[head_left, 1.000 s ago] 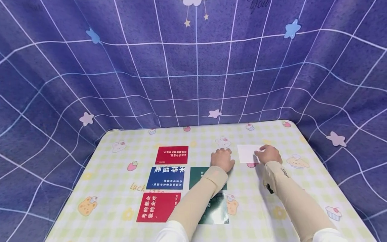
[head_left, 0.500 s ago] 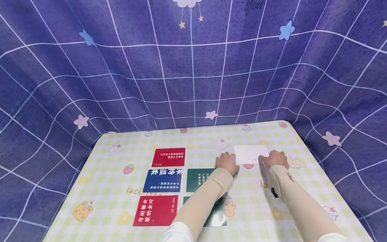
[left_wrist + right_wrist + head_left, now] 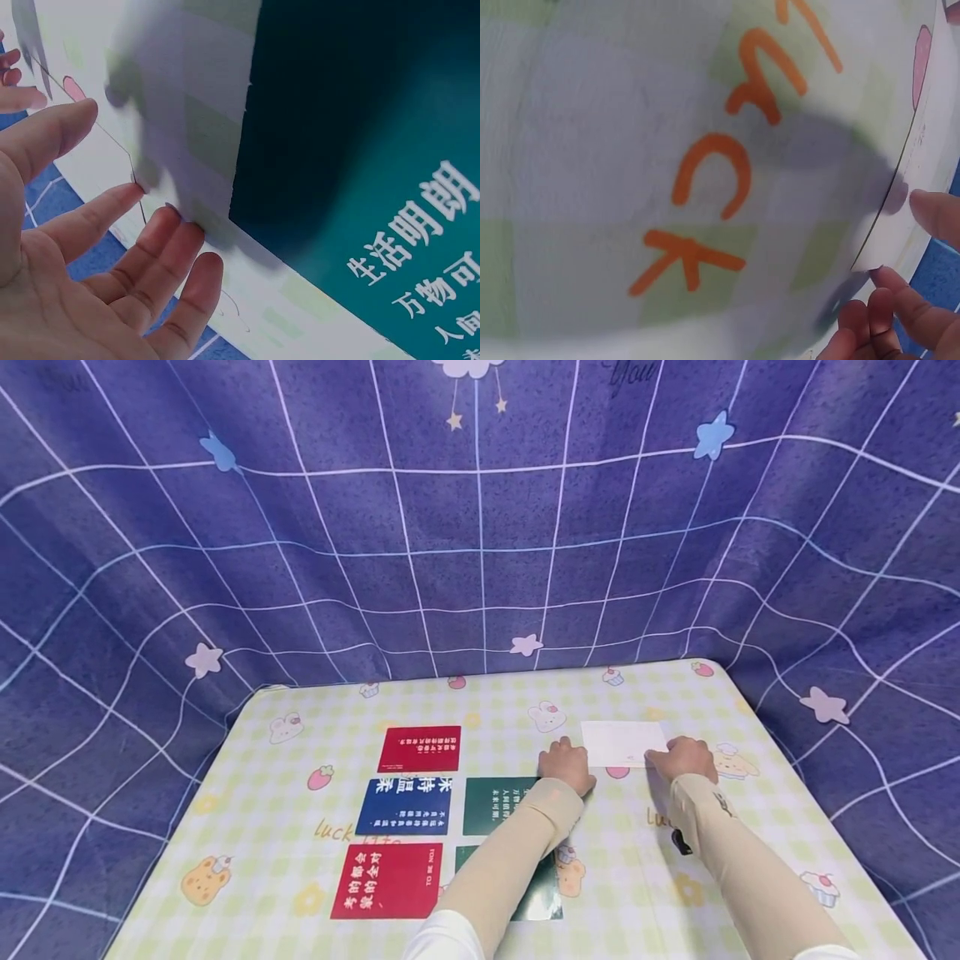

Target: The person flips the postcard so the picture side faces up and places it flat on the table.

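Observation:
A white card lies flat near the back right of the table, a small pink mark near its lower right. My right hand is at that end; in the right wrist view the thumb extends over the card and the index fingertip meets its corner. My left hand rests by the card's left edge, fingers loosely spread and the index fingertip right at the card's corner in the left wrist view. Just below the left hand is a dark green card with white Chinese characters, partly covered by the forearm.
Left of the green card lie a red card, a blue card and a larger red card. Another green card is partly under the left forearm. The patterned tablecloth meets a purple grid curtain.
My right hand has drawn back to the right, uncovering the white card's right end. My left hand has shifted slightly right and down. The head view has shifted a little.

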Tool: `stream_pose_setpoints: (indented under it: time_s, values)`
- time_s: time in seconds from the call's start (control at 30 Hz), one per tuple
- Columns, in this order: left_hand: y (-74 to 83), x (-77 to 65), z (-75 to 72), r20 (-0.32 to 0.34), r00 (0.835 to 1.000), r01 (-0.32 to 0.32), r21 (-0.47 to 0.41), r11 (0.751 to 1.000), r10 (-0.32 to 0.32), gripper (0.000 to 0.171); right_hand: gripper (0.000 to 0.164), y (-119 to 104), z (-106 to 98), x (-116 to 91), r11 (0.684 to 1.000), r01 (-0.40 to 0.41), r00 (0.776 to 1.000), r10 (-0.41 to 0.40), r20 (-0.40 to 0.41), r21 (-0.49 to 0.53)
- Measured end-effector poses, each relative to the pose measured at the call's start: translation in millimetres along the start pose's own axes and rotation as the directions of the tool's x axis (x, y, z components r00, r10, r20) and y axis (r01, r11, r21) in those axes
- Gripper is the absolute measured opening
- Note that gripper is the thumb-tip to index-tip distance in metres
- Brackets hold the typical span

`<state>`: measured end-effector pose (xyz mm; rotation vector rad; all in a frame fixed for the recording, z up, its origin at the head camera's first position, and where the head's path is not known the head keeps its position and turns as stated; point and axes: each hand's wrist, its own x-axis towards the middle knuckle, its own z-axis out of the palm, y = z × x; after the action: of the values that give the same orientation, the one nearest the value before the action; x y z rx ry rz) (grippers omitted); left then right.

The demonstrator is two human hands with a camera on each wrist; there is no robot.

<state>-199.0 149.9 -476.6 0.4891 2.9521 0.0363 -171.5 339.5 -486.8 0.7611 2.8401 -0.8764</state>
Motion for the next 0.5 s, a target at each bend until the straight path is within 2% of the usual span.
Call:
stream_pose_setpoints:
  time_s: [0.17, 0.33, 0.5]
  values:
    - [1.6, -1.2, -1.4, -0.012, 1.000, -0.008, -0.003, 1.000, 0.008, 0.037, 0.052, 3.1, 0.5, -0.8, 0.993, -0.056, 0.998, 0.057, -0.008, 0.100]
    - [0.2, 0.4, 0.5, -0.015, 1.000, 0.001, -0.040, 0.999, -0.001, 0.039, 0.048, 6.2, 1.2, -0.5, 0.965, -0.116, 0.991, 0.127, -0.031, 0.237]
    - [-2.4, 4.8, 1.8, -0.086, 0.996, 0.024, -0.112, 0.993, -0.034, 0.043, 0.047, 7.9, 5.6, 0.5, 0.944, -0.151, 0.984, 0.172, -0.048, 0.293]
